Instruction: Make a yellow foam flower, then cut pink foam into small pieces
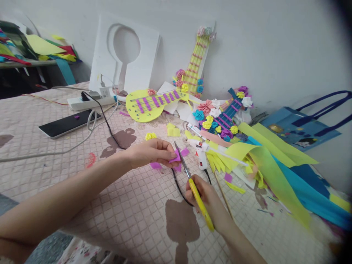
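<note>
Between the fingertips of my left hand (155,152) is a small piece of purple paper (175,157). My right hand (206,200) is closed around the yellow handles of a pair of scissors (196,192). Their metal blades point up and away, right beside the purple paper; whether they touch it I cannot tell. More purple pieces lie under and behind my left hand. Close behind it are a yellow paper flower (151,136) and yellow paper squares (173,130). A white glue gun (202,157) lies just beyond the scissors.
A yellow paper guitar (145,106) and a flower-covered blue one (228,113) lie at the back. A phone (68,123) and power strip (90,102) are on the left, with cables crossing the table. Yellow and blue paper strips (291,183) and a blue bag (297,126) are on the right.
</note>
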Available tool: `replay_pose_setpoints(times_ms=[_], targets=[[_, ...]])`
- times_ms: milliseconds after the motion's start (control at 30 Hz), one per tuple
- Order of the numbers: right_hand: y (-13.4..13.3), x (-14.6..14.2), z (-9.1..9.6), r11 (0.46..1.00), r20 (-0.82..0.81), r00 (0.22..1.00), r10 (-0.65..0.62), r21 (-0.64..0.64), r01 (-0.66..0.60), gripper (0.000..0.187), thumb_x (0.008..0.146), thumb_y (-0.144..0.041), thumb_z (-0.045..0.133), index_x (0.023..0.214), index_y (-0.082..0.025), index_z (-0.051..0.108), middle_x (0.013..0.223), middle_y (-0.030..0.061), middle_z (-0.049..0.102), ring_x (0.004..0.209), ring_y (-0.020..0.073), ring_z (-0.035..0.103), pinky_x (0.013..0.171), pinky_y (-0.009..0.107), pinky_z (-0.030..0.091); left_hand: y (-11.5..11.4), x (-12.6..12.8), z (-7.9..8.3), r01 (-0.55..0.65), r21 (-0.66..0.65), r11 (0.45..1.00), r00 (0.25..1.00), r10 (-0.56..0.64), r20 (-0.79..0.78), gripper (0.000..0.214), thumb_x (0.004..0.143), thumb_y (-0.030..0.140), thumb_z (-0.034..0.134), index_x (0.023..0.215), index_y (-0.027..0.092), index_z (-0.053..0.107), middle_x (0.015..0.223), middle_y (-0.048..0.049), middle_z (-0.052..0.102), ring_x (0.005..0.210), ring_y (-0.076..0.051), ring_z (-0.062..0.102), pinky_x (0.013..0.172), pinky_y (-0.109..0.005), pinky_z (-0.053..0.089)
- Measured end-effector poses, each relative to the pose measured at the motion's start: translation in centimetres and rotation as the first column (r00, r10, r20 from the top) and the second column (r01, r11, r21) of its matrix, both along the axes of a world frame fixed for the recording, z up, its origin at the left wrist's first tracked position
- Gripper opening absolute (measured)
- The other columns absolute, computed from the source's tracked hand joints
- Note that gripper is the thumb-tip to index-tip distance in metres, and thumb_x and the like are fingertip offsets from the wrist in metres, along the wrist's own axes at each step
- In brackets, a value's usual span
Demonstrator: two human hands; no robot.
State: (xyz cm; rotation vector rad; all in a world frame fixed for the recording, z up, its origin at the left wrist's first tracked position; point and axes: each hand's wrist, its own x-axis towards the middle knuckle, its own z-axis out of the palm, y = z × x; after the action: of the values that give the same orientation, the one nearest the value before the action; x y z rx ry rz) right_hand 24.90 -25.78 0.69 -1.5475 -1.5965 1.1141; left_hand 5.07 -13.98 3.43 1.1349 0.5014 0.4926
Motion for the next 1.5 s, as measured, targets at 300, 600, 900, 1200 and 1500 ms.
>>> replay_pose_setpoints(times_ms=[300,600,900,1200,1500], targets=[[0.1,0.6,-1.0,0.994,-0.272,0.961,-0.048,-0.112,0.018,0.043,0.075,-0.063,0.055,0.079,-0.021,0.046,0.052,-0.0084,0.039,0.038,0.0062,0.034,0.036,0.02,0.034,-0.8,0.7,-0.8,0.034,0.012,0.999,0.998,-0.034,-0.062,0.021,0.073,0.029,0.074,0.073,0.012,0.062,0.074,-0.0014,0.071,0.074,-0.01,0.066,0.077,-0.025,0.05],[0.2,0.3,-0.5,0.986,-0.466,0.869,-0.167,-0.074,0.15,0.026,0.074,-0.036,0.069,0.082,-0.019,0.051,0.054,-0.0087,0.047,0.04,0.0051,0.043,0.04,0.018,0.036,-2.0,2.0,-2.4,0.215,0.079,0.973,0.956,-0.194,-0.218,0.026,0.071,0.037,0.075,0.074,0.013,0.067,0.07,0.0005,0.068,0.067,-0.008,0.063,0.067,-0.019,0.049],[0.2,-0.1,0.2,0.975,-0.422,0.88,-0.217,-0.143,0.172,0.024,0.067,-0.028,0.068,0.081,-0.019,0.051,0.062,-0.0073,0.053,0.042,0.0055,0.043,0.04,0.02,0.036,-2.2,2.2,-3.1,0.276,0.16,0.948,0.935,-0.226,-0.274,0.026,0.074,0.039,0.071,0.077,0.013,0.067,0.069,-0.0003,0.066,0.067,-0.01,0.062,0.066,-0.021,0.049],[0.4,-0.4,0.3,0.966,-0.381,0.891,-0.247,-0.162,0.199,0.026,0.062,-0.026,0.067,0.08,-0.02,0.05,0.065,-0.0064,0.054,0.043,0.0058,0.043,0.041,0.021,0.035,-3.1,2.7,-2.8,0.168,0.229,0.959,0.971,-0.12,-0.208,0.032,0.08,0.044,0.063,0.08,0.013,0.06,0.073,0.0,0.062,0.067,-0.009,0.059,0.063,-0.021,0.048],[0.5,-0.2,-0.3,0.973,-0.347,0.911,-0.224,-0.128,0.191,0.024,0.066,-0.028,0.065,0.08,-0.02,0.048,0.067,-0.0055,0.053,0.043,0.0052,0.041,0.04,0.02,0.036,-3.4,2.7,-3.3,0.18,0.326,0.928,0.972,-0.117,-0.205,0.021,0.079,0.032,0.064,0.082,0.013,0.055,0.07,-0.0005,0.061,0.062,-0.009,0.056,0.059,-0.023,0.047]])
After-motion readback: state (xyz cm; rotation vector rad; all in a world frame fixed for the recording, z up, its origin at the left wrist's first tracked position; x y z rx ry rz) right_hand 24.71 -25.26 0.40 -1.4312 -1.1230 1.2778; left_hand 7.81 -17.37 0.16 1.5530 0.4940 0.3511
